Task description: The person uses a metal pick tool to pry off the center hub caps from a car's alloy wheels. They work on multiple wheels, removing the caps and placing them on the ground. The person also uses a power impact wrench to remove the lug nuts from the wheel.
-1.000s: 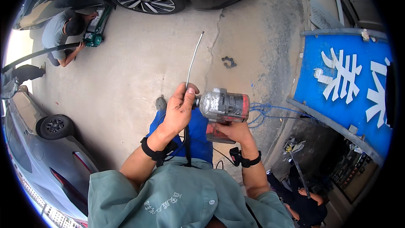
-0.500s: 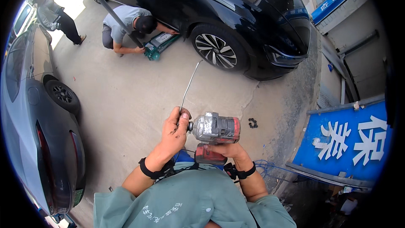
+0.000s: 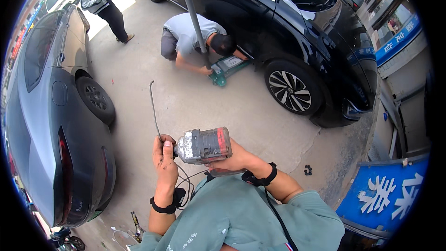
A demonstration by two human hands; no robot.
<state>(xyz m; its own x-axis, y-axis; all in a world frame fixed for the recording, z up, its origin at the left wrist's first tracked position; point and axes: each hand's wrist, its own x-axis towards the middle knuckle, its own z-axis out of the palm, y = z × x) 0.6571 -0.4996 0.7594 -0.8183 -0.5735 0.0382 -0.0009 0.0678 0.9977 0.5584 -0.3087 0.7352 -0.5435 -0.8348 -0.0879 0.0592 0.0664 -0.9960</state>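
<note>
My right hand [image 3: 238, 156] is wrapped round the grip of a worn grey and red cordless impact wrench [image 3: 204, 146], held level in front of my chest with its nose to the left. Right at that nose, my left hand [image 3: 166, 159] is closed on a thin metal rod [image 3: 154, 109]. The rod stands up from the fingers, and its far end has a small bend. Whether the left fingertips also grip the wrench's nose, I cannot tell. Part of the wrench's base is hidden behind my right wrist and shirt.
Ahead, a crouching person [image 3: 188, 35] works at a green floor jack [image 3: 227, 70] with a tall handle [image 3: 193, 16], beside a black car's wheel [image 3: 290, 90]. A grey car [image 3: 69, 121] stands left, a standing person [image 3: 111, 14] behind it. A blue sign [image 3: 371, 204] is right.
My view has swung left, so the cars and jack sit further right in it. The wrench and both hands have moved left in the picture; the rod now leans left instead of right.
</note>
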